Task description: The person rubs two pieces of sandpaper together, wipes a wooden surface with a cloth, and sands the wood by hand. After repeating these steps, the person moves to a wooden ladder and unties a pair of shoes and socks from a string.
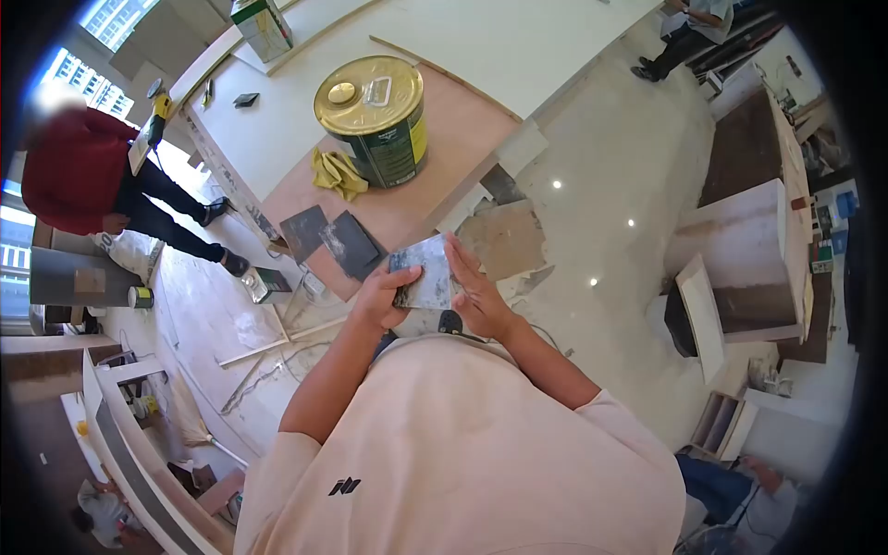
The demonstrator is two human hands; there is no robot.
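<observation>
A grey sandpaper sheet [424,277], mottled with white dust, is held in front of my chest beside the table's near corner. My left hand [381,294] grips its left side, thumb on top and fingers underneath. Along the right edge, my right hand [481,298] holds the sheet with its fingers fairly straight and together. Two dark sandpaper sheets [351,244] lie overlapping on the table just beyond my left hand. Behind them sit a crumpled yellow cloth [338,174] and a large green can [387,153] with a gold lid.
The long table [462,42] has a wooden strip, a second can [262,28] and small tools on it. A person in a red top [79,171] stands at left with a yellow power tool [159,113]. Boards and cabinets [740,250] stand at right.
</observation>
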